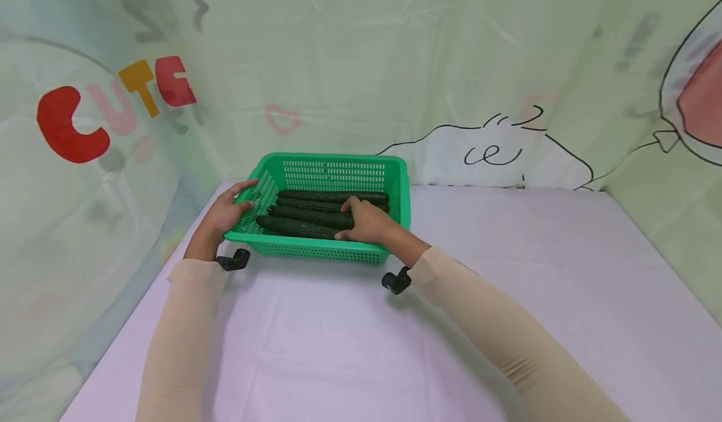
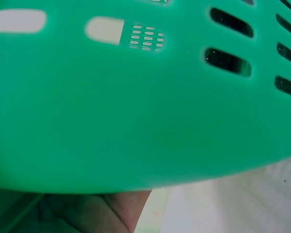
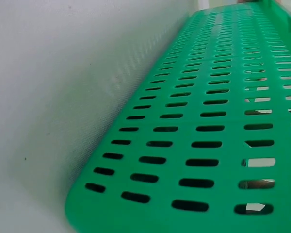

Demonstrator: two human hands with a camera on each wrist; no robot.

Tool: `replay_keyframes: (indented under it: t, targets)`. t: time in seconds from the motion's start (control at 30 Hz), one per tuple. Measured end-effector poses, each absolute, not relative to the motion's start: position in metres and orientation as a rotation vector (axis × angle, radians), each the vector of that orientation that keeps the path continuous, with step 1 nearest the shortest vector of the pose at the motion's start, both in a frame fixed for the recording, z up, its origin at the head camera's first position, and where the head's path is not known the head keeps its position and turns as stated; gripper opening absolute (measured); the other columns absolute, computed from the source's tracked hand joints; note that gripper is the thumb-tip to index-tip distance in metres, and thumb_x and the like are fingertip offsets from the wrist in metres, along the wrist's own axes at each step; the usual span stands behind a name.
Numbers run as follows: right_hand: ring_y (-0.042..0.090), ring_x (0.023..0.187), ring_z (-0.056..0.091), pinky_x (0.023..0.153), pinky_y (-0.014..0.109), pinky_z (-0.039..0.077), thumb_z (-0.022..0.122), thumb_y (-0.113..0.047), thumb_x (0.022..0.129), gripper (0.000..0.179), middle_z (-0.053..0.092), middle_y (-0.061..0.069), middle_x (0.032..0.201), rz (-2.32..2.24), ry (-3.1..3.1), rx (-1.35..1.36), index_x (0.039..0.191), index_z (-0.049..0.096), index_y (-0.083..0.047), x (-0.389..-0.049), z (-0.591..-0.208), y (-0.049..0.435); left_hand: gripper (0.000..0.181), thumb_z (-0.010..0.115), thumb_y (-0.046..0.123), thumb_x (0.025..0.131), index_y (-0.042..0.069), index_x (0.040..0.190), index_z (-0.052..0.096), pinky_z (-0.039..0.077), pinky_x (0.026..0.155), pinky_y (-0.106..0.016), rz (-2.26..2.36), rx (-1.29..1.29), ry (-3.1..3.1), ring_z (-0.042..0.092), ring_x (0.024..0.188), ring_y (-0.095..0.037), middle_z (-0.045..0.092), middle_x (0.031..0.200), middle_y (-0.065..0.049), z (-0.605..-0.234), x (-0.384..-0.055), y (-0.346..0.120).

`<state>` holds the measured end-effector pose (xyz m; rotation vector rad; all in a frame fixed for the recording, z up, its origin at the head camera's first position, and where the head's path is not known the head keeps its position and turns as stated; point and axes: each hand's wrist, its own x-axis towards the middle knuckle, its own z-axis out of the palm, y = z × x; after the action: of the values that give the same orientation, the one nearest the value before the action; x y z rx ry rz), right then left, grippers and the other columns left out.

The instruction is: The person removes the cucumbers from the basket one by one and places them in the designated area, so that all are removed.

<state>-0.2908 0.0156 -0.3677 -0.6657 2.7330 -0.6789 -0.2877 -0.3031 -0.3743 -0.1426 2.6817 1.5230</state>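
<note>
Dark green cucumbers (image 1: pixel 307 216), at least four, lie side by side in a green plastic basket (image 1: pixel 316 244), stretched along its length. They are long and slender, with rough, faintly ridged skins that catch a little light. The basket is rectangular with a smooth rim, and rows of narrow slots pierce its walls; the right wrist view looks along one slotted side.

The person's right hand (image 1: pixel 369 221) reaches over the near rim onto the right ends of the nearest cucumbers. Its thumb and forefinger are spread apart and bent downward; whether they pinch one cucumber cannot be told. The left hand (image 1: pixel 224 212) holds the basket's left end, thumb and forefinger parted over the rim; its other fingers are hidden.

Beige sleeves (image 1: pixel 180 340) cover both forearms, and a small black device (image 1: pixel 233 260) sits at each wrist. The basket stands on a pale lilac tabletop (image 1: pixel 338 334), near a light green curtain (image 1: pixel 350 64) printed with coloured letters and line drawings.
</note>
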Motion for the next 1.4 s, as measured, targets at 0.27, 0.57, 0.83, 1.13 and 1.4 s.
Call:
replay_keyframes:
  t: [0.27,0.57,0.83,1.13,1.4]
  targets:
    - [0.029,0.110,0.060,0.087,0.044,0.051,0.079,-0.029,0.084,0.061,0.061,0.013,0.123,-0.896,2.771,-0.673,0.135,0.050,-0.014,-0.2880,-0.3636,0.0186,0.057,0.047,0.015,0.104,0.031,0.156,0.031,0.049,0.070,-0.028,1.528,-0.128,2.685,0.054,0.104,-0.025,0.021,0.163,-0.011,-0.3718,-0.2865,-0.3027]
    - [0.027,0.109,0.061,0.086,0.043,0.052,0.077,-0.027,0.087,0.041,0.064,0.010,0.119,-0.985,2.838,-0.659,0.124,0.061,-0.018,-0.2834,-0.3598,0.0185,0.056,0.046,0.015,0.105,0.030,0.156,0.030,0.047,0.086,-0.036,1.531,-0.129,2.693,0.046,0.127,-0.034,0.018,0.165,-0.010,-0.3710,-0.2883,-0.3019]
    - [0.025,0.104,0.061,0.082,0.040,0.052,0.074,-0.026,0.089,0.034,0.064,0.009,0.117,-0.974,2.829,-0.691,0.121,0.066,-0.019,-0.2807,-0.3612,0.0187,0.057,0.047,0.015,0.104,0.030,0.156,0.031,0.049,0.074,-0.028,1.528,-0.134,2.684,0.052,0.114,-0.030,0.021,0.163,-0.012,-0.3742,-0.2878,-0.3029]
    - [0.025,0.116,0.062,0.088,0.041,0.054,0.073,-0.027,0.090,0.031,0.066,0.009,0.124,-0.951,2.817,-0.685,0.120,0.070,-0.018,-0.2839,-0.3624,0.0206,0.057,0.047,0.015,0.104,0.030,0.156,0.030,0.047,0.076,-0.030,1.523,-0.120,2.679,0.047,0.118,-0.029,0.017,0.165,-0.011,-0.3749,-0.2886,-0.3034]
    - [0.025,0.109,0.065,0.087,0.040,0.053,0.066,-0.027,0.096,0.032,0.067,0.008,0.126,-0.827,2.820,-0.699,0.126,0.063,-0.016,-0.2848,-0.3630,0.0187,0.056,0.045,0.014,0.105,0.029,0.156,0.030,0.050,0.074,-0.028,1.540,-0.129,2.649,0.050,0.117,-0.030,0.022,0.163,-0.013,-0.3746,-0.2894,-0.3041]
